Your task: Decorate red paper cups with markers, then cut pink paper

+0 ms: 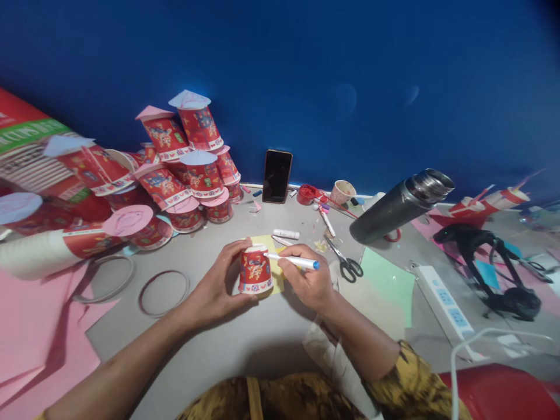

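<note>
Upside down in my left hand (225, 280) is a red printed paper cup (256, 271), gripped from the left with the thumb near its lower rim. My right hand (308, 277) is closed around a white marker with a blue end (301, 262). The marker's tip points left at the cup's upper right edge; I cannot tell whether it touches. Yellow paper (277, 280) lies under and behind the cup. Just beyond the hands are a white marker cap or glue tube (286, 234) and scissors (345, 262) with black handles.
Decorated red cups (201, 175) are piled at the back left. A phone (277, 175) leans against the blue wall. A dark steel flask (394, 210), green paper (389, 283), a power strip (446, 303) and a black headband-like frame (494, 274) stand or lie to the right. Tape rings (164, 273) lie left.
</note>
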Demonstrator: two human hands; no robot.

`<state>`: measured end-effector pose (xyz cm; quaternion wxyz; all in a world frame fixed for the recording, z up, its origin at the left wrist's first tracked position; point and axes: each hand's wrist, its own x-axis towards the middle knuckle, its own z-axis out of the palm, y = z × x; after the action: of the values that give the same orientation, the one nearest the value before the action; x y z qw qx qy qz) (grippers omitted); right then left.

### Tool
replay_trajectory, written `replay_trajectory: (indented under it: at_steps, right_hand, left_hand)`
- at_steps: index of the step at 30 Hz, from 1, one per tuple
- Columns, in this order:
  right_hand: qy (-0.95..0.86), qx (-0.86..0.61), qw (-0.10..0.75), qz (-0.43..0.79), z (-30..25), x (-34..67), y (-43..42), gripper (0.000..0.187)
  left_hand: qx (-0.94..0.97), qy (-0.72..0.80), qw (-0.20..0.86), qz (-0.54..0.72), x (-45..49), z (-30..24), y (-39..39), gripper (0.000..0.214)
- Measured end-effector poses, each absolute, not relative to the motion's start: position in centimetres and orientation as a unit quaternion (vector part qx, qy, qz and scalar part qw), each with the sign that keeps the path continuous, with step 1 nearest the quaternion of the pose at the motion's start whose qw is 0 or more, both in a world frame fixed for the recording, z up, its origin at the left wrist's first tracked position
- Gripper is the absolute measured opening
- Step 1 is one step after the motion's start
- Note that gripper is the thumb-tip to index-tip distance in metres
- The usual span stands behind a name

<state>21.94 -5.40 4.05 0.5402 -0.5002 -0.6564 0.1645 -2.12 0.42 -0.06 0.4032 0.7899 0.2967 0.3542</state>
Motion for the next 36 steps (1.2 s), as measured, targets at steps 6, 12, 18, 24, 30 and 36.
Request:
replay_trajectory:
  at_steps: [6, 12, 18, 24, 30, 36]
  right_hand:
    - [-0.659, -0.502, 0.53, 0.179, 4.1, 22.0, -5.5, 0.011]
    - [-0.677, -0.493, 0.516, 0.181, 4.3, 22.1, -5.8, 0.011]
    - [-0.69, -0.48, 0.517, 0.164, 4.2, 22.1, -6.0, 0.009]
    - [-0.73, -0.426, 0.518, 0.126, 4.4, 21.4, -6.2, 0.006]
    - [-0.76, -0.387, 0.509, 0.114, 4.5, 20.8, -6.2, 0.005]
    - [-0.771, -0.402, 0.483, 0.099, 4.5, 20.8, -6.3, 0.007]
  left_hand:
    - [0.787, 0.303, 0.406, 0.353, -2.1, -0.1, 0.5, 0.089]
    - [0.786, 0.306, 0.4, 0.359, -2.1, 0.2, 0.5, 0.086]
    - [0.811, 0.29, 0.363, 0.356, -2.1, 0.5, 0.6, 0.088]
    - [0.822, 0.289, 0.318, 0.374, -1.7, 0.7, 0.3, 0.086]
    - [0.838, 0.275, 0.283, 0.377, -1.4, 0.9, 0.0, 0.081]
    - [0.843, 0.273, 0.276, 0.372, -1.4, 0.7, -0.1, 0.086]
